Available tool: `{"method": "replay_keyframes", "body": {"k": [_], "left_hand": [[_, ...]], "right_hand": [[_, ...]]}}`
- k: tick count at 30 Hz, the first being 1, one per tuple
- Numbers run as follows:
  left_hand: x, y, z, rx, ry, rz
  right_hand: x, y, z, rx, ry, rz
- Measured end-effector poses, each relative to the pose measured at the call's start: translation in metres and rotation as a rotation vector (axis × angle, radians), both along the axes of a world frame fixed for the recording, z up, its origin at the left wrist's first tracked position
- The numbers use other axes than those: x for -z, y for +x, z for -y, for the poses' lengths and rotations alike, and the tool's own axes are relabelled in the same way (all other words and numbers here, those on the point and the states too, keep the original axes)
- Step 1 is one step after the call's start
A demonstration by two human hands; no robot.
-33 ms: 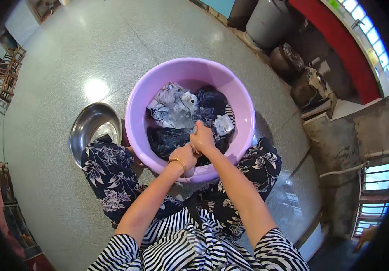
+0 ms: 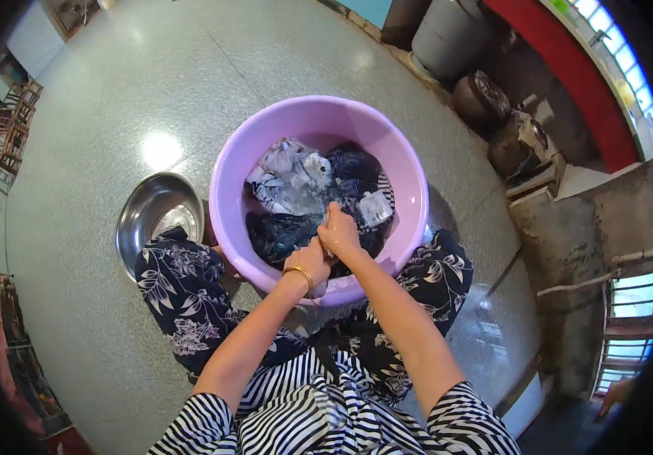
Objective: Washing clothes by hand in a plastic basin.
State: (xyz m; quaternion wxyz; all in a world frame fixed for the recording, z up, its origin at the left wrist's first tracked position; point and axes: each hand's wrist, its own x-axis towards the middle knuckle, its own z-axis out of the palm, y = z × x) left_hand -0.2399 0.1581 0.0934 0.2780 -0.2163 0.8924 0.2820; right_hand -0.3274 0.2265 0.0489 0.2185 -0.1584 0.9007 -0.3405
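A large pink-purple plastic tub [image 2: 224, 182] stands between my knees with wet clothes and water in it. My left hand [image 2: 309, 265], a gold bangle at its wrist, is closed low over the tub's near side. Just ahead and touching it, my right hand [image 2: 339, 230] is closed too. Both grip a wet cloth, pale where it shows, mostly hidden by the fingers. Beyond my hands lie grey-white striped clothes [image 2: 292, 178] and dark clothes [image 2: 353, 171]. More dark cloth [image 2: 285, 231] sits left of my hands. A clear, squarish plastic piece [image 2: 376, 208] rests at the right.
A steel basin [image 2: 133, 220] stands on the speckled floor [image 2: 76, 227] left of the tub, beside my left knee. Wooden chairs [image 2: 9, 133] are at the far left. A grey drum [image 2: 448, 38] and dark round pots [image 2: 482, 98] line the wall at the far right.
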Motion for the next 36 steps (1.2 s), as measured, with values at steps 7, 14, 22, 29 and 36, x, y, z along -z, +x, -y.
{"method": "replay_keyframes", "body": {"k": [7,14,22,29,36], "left_hand": [[0.002,0.005,0.035,-0.541,1.348,-0.012],[-0.030,0.009,0.025,-0.603,2.194,0.069],[-0.006,-0.010,0.025,-0.885,1.957,-0.046],[0.006,-0.007,0.014,-0.711,1.117,-0.179],[0.036,-0.009,0.004,-0.109,0.201,-0.311]], "right_hand": [[-0.013,-0.025,-0.012,-0.242,-0.268,0.279],[-0.048,-0.037,-0.023,-0.437,-1.504,1.246],[-0.026,-0.030,-0.016,0.190,-1.310,1.105],[0.004,-0.024,-0.005,0.316,-0.923,0.772],[0.023,-0.016,-0.003,0.141,-0.379,-0.069]]}}
